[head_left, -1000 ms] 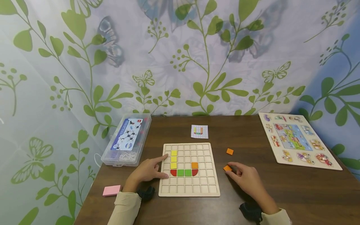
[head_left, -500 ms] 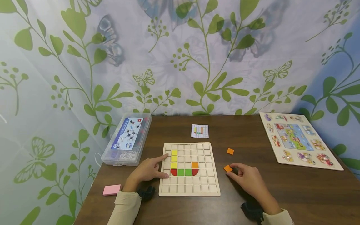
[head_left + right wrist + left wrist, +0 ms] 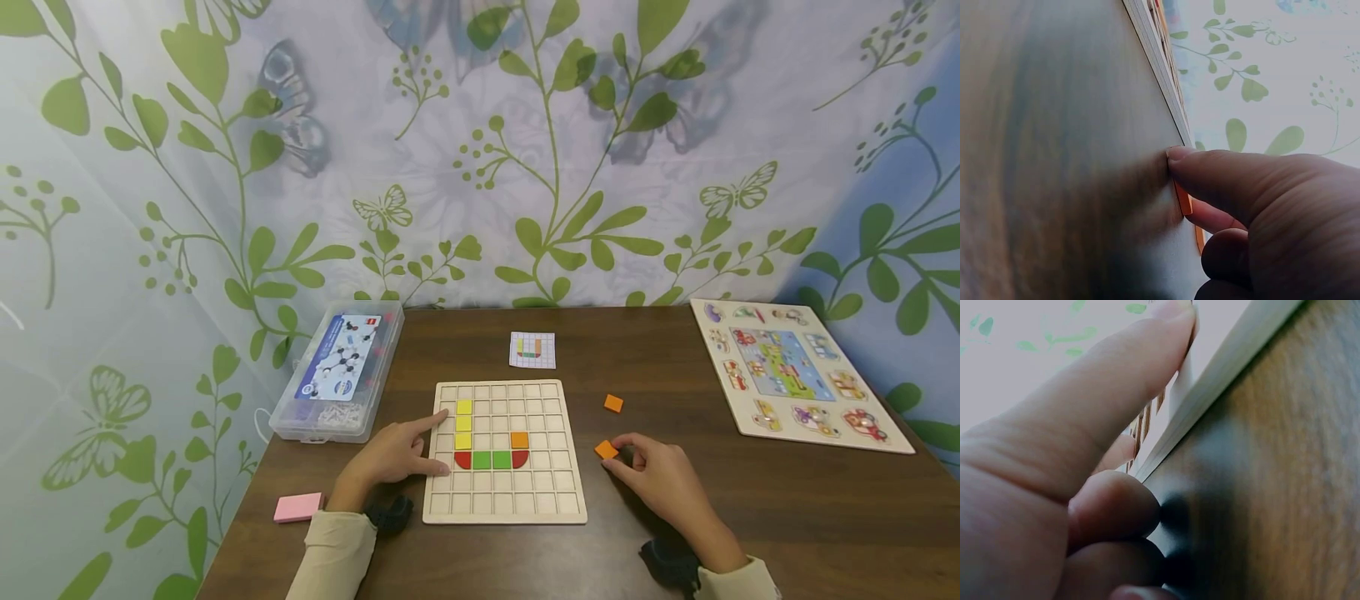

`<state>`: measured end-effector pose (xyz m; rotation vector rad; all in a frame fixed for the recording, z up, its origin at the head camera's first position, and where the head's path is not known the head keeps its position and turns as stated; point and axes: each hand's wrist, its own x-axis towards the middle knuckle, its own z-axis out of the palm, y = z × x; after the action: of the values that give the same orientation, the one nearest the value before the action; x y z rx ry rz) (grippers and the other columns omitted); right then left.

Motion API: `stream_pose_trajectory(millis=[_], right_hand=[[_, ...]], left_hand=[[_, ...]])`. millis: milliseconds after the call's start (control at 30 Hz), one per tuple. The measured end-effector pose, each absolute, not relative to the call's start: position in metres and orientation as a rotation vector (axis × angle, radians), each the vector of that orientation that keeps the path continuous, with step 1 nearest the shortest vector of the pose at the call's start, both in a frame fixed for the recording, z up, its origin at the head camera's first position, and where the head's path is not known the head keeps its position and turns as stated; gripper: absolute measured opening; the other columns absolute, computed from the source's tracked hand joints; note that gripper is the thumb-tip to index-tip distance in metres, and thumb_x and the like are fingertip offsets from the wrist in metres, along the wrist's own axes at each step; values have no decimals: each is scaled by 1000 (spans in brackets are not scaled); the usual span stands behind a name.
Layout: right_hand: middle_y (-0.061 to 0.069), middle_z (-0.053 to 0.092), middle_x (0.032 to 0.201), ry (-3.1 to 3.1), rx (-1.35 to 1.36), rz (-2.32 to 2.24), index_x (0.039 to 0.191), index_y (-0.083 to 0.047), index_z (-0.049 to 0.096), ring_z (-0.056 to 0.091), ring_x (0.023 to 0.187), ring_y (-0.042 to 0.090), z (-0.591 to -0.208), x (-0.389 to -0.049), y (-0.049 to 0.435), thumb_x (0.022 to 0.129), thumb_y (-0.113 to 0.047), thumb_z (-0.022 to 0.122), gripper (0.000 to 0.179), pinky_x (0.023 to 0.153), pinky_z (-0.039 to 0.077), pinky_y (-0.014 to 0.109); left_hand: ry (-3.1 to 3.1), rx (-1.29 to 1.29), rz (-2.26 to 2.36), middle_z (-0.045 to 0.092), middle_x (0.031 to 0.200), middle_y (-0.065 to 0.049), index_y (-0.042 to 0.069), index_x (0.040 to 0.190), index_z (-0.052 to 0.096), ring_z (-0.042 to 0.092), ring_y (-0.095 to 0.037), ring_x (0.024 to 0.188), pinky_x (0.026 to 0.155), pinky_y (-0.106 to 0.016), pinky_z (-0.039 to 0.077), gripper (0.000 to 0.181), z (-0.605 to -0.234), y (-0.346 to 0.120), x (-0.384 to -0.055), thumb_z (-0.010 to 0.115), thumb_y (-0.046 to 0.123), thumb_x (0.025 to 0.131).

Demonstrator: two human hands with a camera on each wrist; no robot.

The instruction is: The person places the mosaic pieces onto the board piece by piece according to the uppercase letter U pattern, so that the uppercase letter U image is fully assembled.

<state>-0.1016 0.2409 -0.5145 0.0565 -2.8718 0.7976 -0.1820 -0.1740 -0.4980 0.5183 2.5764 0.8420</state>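
Stretched thumb and index finger of my left hand (image 3: 393, 454) rest on the left edge of a wooden grid board (image 3: 506, 503); in the left wrist view the other fingers bend beside the board's edge (image 3: 1210, 381). On the board, a column of yellow tiles (image 3: 464, 423), red rounded corners (image 3: 520, 459), green squares (image 3: 492, 460) and an orange square (image 3: 520, 440) form a partial U. Right of the board, my right hand (image 3: 663, 475) pinches an orange square tile (image 3: 606, 450) at the tabletop, also in the right wrist view (image 3: 1183, 199). Another orange tile (image 3: 613, 403) lies just beyond.
A small pattern card (image 3: 532, 351) showing a U lies behind the board. A clear plastic case (image 3: 337, 371) stands at the back left, a pink block (image 3: 298, 507) in front of it. A wooden picture puzzle (image 3: 798, 375) lies at the right, against the patterned curtain (image 3: 450, 233).
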Motion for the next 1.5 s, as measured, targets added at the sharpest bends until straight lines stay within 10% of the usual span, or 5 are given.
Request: stream_pose_trajectory(millis=[1500], right_hand=[[-10, 39, 58, -2781, 63, 829, 103, -11, 77, 32, 48, 7, -519, -101, 235, 85, -26, 85, 25, 48, 26, 25]], left_hand=[[2583, 559, 829, 38, 57, 7, 25, 157, 44, 30, -11, 52, 52, -29, 26, 90, -499, -175, -182, 84, 51, 81]])
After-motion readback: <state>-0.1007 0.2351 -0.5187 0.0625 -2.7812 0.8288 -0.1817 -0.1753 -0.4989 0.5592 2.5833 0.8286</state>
